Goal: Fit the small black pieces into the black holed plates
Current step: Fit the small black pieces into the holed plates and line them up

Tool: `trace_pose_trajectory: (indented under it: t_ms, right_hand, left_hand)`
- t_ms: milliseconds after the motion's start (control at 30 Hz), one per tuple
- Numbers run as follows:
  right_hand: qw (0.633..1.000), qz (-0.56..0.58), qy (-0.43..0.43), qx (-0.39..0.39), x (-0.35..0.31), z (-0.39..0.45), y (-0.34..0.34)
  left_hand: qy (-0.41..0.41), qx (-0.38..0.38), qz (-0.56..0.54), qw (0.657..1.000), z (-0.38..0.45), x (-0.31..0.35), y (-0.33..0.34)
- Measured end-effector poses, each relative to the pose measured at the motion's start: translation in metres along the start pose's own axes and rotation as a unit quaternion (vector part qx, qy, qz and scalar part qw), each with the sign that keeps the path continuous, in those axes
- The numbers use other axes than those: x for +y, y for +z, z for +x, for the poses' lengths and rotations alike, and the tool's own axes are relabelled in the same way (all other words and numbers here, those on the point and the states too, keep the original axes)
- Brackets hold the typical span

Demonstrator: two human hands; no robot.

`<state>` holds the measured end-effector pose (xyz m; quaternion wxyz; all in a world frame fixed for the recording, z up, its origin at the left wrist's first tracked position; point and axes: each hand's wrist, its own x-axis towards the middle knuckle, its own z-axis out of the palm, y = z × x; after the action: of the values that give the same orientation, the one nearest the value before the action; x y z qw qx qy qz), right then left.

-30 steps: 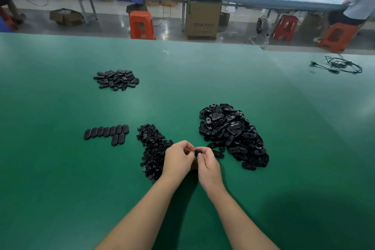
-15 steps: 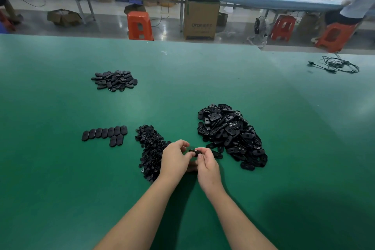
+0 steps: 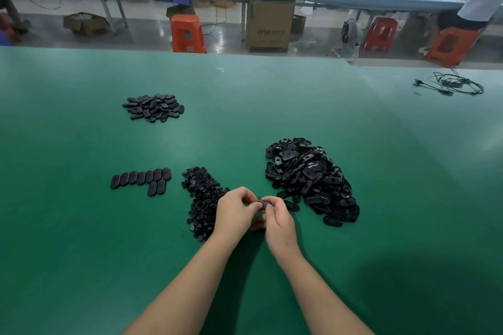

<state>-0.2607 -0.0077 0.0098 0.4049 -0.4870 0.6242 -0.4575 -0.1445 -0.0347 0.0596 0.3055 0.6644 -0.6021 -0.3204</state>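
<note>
Your left hand (image 3: 236,212) and right hand (image 3: 277,219) meet at lower centre, both grips pinching one black plate (image 3: 263,203) | pile of small pieces (image 3: 202,198) just left of your hands | plate heap (image 3: 310,177) to their right | row of finished plates (image 3: 141,178) centre left | green bench (image 3: 81,253) beneath

Plate (image 3: 263,203) mostly hidden between fingertips
</note>
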Motion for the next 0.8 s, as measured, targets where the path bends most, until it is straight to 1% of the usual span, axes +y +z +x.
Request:
trace_pose_trajectory:
  t_ms: [100, 267, 500, 800]
  right_hand:
    - [1.000, -0.011, -0.006, 0.005, -0.001, -0.001, 0.000]
    - [1.000, -0.019, -0.006, 0.014, -0.002, 0.000, 0.000]
    - [1.000, -0.026, -0.002, 0.009, -0.001, 0.001, -0.001]
    - [1.000, 0.011, 0.015, -0.004, 0.002, 0.002, 0.002]
  left_hand:
    - [0.032, 0.006, 0.034, 0.999, -0.003, 0.001, 0.002]
    - [0.061, 0.017, 0.074, 0.995, -0.006, -0.001, 0.004]
    - [0.084, 0.022, 0.102, 0.991, -0.007, -0.005, 0.008]
    - [0.110, 0.037, 0.119, 0.986, -0.012, -0.010, 0.008]
